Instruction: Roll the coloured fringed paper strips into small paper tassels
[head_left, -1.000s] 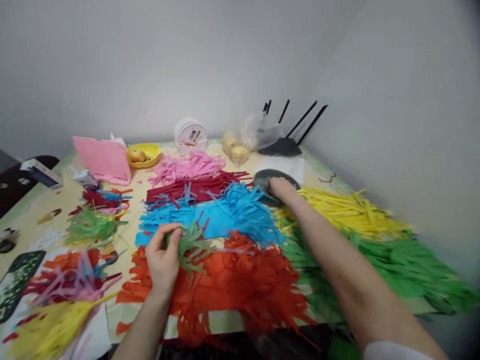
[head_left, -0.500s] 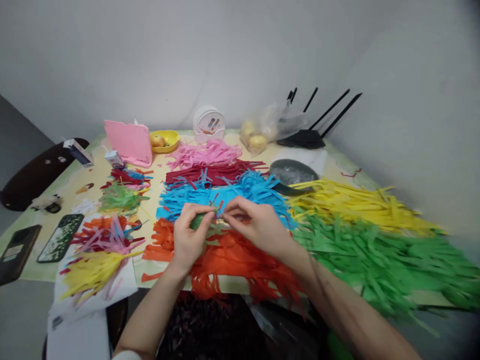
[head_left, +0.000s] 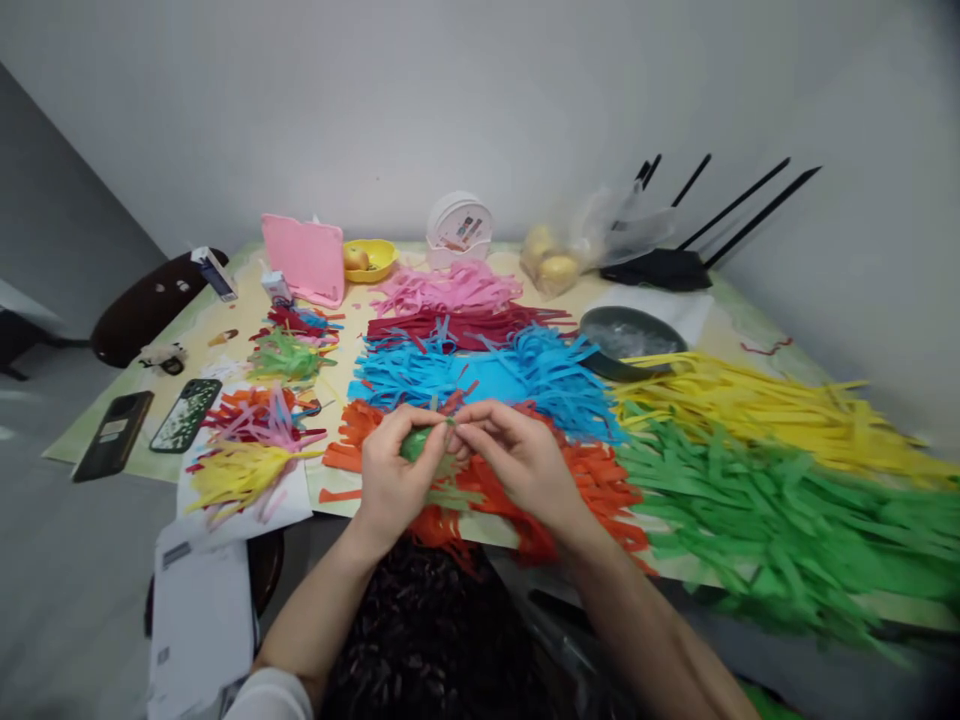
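- Left hand (head_left: 396, 470): grip curled round a green bunch (head_left: 417, 442), with the thumb and forefinger pinching its top.
- Right hand (head_left: 525, 468): thumb and finger brought close at the bunch's top, right against the left fingertips; the spot is too small to tell whether that grip pinches anything.
- The green bunch is held over the near part of the worktop (head_left: 343, 350), above the orange strips (head_left: 600, 485), its loose ends hanging down.
- Beyond the orange lie blue strips (head_left: 491, 378), then dark red strips (head_left: 480, 325), then pink strips (head_left: 450, 288).
- On the right, green strips (head_left: 772, 520) spread over the near edge, with yellow strips (head_left: 765, 405) behind them.
- The yellow reach the bowl (head_left: 606, 368), which holds something clear.
- On the left lie a green tassel (head_left: 285, 358) and, nearer, a yellow tassel (head_left: 240, 478); a dark phone (head_left: 114, 435) lies farther left.
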